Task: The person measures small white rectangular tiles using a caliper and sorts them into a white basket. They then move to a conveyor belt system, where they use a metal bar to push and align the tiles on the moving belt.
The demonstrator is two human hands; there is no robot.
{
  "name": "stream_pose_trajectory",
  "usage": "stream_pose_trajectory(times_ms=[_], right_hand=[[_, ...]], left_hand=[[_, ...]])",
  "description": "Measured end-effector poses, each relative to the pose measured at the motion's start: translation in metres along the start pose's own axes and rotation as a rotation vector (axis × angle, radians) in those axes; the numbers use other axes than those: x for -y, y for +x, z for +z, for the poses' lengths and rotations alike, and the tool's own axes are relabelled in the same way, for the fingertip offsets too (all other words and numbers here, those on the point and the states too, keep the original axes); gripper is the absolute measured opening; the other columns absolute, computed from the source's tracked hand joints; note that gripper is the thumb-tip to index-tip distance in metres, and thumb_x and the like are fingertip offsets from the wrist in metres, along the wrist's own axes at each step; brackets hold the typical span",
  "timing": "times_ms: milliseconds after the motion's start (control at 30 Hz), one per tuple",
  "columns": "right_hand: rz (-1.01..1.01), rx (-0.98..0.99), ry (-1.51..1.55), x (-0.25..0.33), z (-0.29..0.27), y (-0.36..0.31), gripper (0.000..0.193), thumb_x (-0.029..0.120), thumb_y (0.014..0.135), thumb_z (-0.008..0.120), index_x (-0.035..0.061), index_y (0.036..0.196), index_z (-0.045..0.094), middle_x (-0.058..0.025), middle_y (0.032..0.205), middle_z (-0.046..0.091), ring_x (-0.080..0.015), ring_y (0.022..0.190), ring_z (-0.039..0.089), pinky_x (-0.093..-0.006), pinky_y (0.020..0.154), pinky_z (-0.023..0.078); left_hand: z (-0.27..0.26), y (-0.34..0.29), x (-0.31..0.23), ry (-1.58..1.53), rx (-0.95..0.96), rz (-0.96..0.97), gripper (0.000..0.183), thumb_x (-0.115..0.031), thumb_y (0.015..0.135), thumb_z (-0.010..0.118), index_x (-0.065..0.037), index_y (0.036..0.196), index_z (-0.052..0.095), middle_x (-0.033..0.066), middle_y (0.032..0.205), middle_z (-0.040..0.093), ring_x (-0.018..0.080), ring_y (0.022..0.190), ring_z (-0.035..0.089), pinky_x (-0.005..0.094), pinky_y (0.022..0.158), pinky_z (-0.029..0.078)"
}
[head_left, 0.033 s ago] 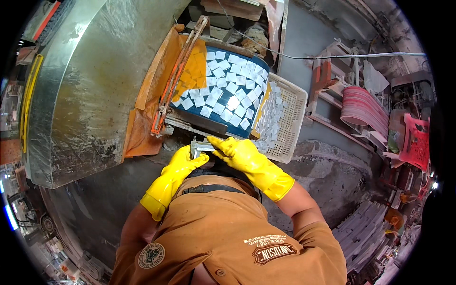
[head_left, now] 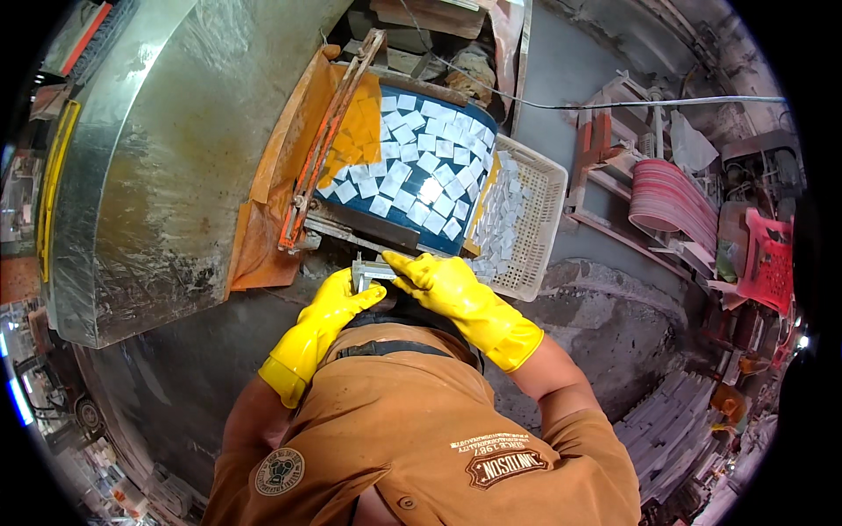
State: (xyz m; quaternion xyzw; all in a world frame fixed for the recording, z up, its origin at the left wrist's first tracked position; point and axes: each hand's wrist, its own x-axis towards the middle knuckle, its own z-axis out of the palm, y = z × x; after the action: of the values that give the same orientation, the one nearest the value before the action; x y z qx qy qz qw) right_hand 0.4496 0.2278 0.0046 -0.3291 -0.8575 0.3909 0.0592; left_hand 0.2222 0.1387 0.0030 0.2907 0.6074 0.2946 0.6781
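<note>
Both my hands wear yellow rubber gloves and meet in front of my waist. Between them lies a grey metal caliper (head_left: 375, 271). My right hand (head_left: 438, 285) is closed round the caliper's beam, its index finger stretched along the top. My left hand (head_left: 338, 302) is closed at the jaw end, thumb below. Whether a tile sits between the jaws is too small to tell. Just beyond, many small whitish square tiles (head_left: 395, 179) lie spread on a wet blue conveyor belt (head_left: 351, 204). More tiles are heaped in a cream perforated plastic crate (head_left: 541, 223) at the belt's right end.
A large metal machine housing (head_left: 193, 175) stands left, with an orange flap (head_left: 265, 245) and a rusty orange bar (head_left: 329, 140) beside the belt. A cable (head_left: 649, 103) crosses the upper right. Stacked pink basins (head_left: 671, 202) and a red plastic basket (head_left: 767, 263) are at right.
</note>
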Motion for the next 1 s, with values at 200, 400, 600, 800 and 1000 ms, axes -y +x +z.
stream_pose_trajectory(times_ms=[200, 400, 600, 800, 1000], right_hand=[[0.027, 0.012, 0.006, -0.001, 0.001, -0.002, 0.049, 0.038, 0.101, 0.058, 0.0211, 0.147, 0.054, -0.0187, 0.103, 0.07, -0.0398, 0.09, 0.069, -0.0475, 0.075, 0.056], [0.033, -0.016, 0.006, -0.002, 0.005, -0.005, 0.05, 0.038, 0.101, 0.058, 0.0216, 0.148, 0.054, -0.0191, 0.104, 0.07, -0.0396, 0.09, 0.069, -0.0469, 0.076, 0.056], [0.053, -0.001, 0.022, -0.002, 0.005, -0.008, 0.05, 0.038, 0.101, 0.058, 0.0206, 0.148, 0.054, -0.0194, 0.107, 0.071, -0.0394, 0.092, 0.069, -0.0455, 0.079, 0.056], [0.106, 0.034, 0.077, 0.001, 0.001, -0.009, 0.049, 0.037, 0.101, 0.06, 0.0188, 0.146, 0.057, -0.0178, 0.115, 0.071, -0.0373, 0.1, 0.069, -0.0431, 0.085, 0.056], [0.138, 0.012, 0.19, -0.002, 0.005, -0.01, 0.05, 0.035, 0.099, 0.062, 0.0167, 0.145, 0.058, -0.0174, 0.122, 0.07, -0.0369, 0.108, 0.068, -0.0409, 0.092, 0.055]], left_hand=[[0.006, -0.004, -0.012, -0.014, -0.016, -0.044, 0.038, -0.011, 0.096, 0.075, -0.001, 0.131, 0.064, 0.007, 0.108, 0.072, 0.0118, 0.091, 0.067, 0.0247, 0.083, 0.055], [0.009, -0.004, -0.019, 0.021, -0.035, -0.107, 0.038, -0.015, 0.096, 0.076, 0.0, 0.129, 0.064, 0.0072, 0.107, 0.072, 0.0114, 0.089, 0.068, 0.0241, 0.079, 0.057], [0.006, 0.0, -0.012, 0.053, -0.012, -0.137, 0.04, -0.018, 0.096, 0.076, 0.0, 0.13, 0.064, 0.0064, 0.108, 0.072, 0.0098, 0.085, 0.068, 0.0222, 0.075, 0.058], [0.008, 0.0, -0.013, 0.045, 0.014, -0.137, 0.041, -0.019, 0.097, 0.075, 0.0, 0.131, 0.063, 0.0051, 0.107, 0.071, 0.0086, 0.083, 0.067, 0.0214, 0.074, 0.058], [0.002, 0.004, -0.001, -0.024, 0.035, -0.138, 0.043, -0.016, 0.097, 0.075, -0.001, 0.135, 0.06, 0.006, 0.112, 0.071, 0.0102, 0.088, 0.068, 0.0228, 0.077, 0.058]])
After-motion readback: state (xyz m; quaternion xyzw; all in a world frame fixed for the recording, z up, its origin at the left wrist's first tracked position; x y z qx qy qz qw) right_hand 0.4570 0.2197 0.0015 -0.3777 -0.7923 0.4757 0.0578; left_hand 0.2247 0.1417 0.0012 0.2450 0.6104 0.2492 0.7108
